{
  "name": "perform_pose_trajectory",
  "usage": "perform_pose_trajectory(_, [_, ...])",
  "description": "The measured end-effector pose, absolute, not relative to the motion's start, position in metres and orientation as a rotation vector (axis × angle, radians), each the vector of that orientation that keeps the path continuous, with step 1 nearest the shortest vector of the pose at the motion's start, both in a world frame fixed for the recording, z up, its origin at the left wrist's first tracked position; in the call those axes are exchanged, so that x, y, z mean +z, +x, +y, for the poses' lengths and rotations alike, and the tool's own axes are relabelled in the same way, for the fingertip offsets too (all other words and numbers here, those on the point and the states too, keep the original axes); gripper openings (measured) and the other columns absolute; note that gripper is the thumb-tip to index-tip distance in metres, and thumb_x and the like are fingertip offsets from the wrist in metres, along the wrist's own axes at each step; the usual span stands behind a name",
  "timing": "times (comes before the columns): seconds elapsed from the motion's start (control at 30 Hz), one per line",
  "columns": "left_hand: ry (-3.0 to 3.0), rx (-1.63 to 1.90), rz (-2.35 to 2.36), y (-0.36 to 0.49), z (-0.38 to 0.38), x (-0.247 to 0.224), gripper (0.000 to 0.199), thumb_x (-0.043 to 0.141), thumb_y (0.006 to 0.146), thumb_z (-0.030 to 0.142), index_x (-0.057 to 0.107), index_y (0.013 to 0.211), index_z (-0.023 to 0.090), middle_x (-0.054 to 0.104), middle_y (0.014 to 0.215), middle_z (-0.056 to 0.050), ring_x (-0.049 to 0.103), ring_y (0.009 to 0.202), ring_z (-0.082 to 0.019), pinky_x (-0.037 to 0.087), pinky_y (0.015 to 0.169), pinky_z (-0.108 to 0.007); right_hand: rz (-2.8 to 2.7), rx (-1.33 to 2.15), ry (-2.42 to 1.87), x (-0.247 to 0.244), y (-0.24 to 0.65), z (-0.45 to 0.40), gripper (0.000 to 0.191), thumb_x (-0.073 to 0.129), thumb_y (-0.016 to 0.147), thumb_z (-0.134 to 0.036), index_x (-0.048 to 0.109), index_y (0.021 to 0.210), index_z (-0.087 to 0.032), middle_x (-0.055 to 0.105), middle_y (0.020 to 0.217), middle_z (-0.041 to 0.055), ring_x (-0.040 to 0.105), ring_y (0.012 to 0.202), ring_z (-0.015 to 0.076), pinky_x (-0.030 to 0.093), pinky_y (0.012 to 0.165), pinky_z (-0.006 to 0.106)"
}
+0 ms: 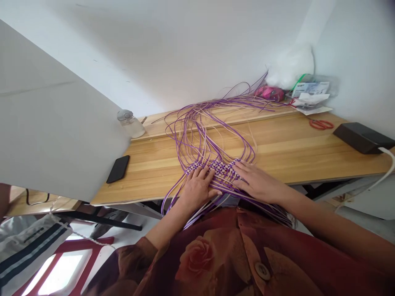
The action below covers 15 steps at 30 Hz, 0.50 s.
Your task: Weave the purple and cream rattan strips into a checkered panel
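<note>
A woven piece of purple and cream strands lies at the front edge of the wooden table. Long loose strands fan out behind it toward the wall, and more hang over the edge toward my lap. On the left part of the weave rests my left hand, palm down with its fingers spread. My right hand lies on the right end of the weave, fingers apart and extended, its thumb near the strands at the front.
At the left are a black phone and a clear bottle. Red scissors, a black box with a white cable and plastic packets sit at the right. Part of another person's arm shows at far left.
</note>
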<state>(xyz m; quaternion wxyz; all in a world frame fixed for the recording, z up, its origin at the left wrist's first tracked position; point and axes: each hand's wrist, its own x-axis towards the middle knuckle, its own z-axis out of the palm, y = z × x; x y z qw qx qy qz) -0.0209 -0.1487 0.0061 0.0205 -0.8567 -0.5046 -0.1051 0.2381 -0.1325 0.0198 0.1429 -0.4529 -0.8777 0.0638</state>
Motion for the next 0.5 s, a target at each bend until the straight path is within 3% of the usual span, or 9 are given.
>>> perform_pose_trajectory(0.13, [-2.649, -0.324, -1.509, -0.013, -0.141, 0.014, 0.066, 0.049, 0.085, 0.063, 0.047, 0.137, 0.024, 0.054, 0.131, -0.013, 0.045, 0.122, -0.032, 0.033, 0.105, -0.051, -2.564, 0.188, -1.365, -0.001, 0.237, -0.114, 0.076, 0.032, 0.093, -0.061, 0.032, 0.150, -0.011, 0.028, 0.155, 0.0152, 0.024, 0.145, 0.0289, 0.027, 0.117, 0.049])
perform_pose_trajectory(0.3, [-2.628, -0.379, -1.526, -0.006, -0.145, 0.013, 0.061, 0.042, 0.087, 0.064, 0.048, 0.136, 0.027, 0.056, 0.125, -0.009, 0.047, 0.115, -0.030, 0.035, 0.103, -0.050, -2.589, 0.127, -1.379, 0.003, 0.243, -0.105, 0.060, 0.027, 0.098, -0.044, 0.047, 0.141, -0.007, 0.042, 0.147, 0.0153, 0.036, 0.139, 0.0257, 0.032, 0.116, 0.044])
perform_pose_trajectory(0.5, [-2.579, -0.430, -1.519, -0.001, -0.162, 0.000, 0.072, 0.045, 0.084, 0.066, 0.041, 0.143, 0.025, 0.049, 0.137, -0.012, 0.042, 0.122, -0.033, 0.029, 0.106, -0.054, -2.503, -0.094, -1.402, 0.000, 0.236, -0.114, 0.049, 0.035, 0.095, -0.030, 0.058, 0.131, -0.006, 0.055, 0.137, 0.0168, 0.050, 0.129, 0.0279, 0.040, 0.110, 0.046])
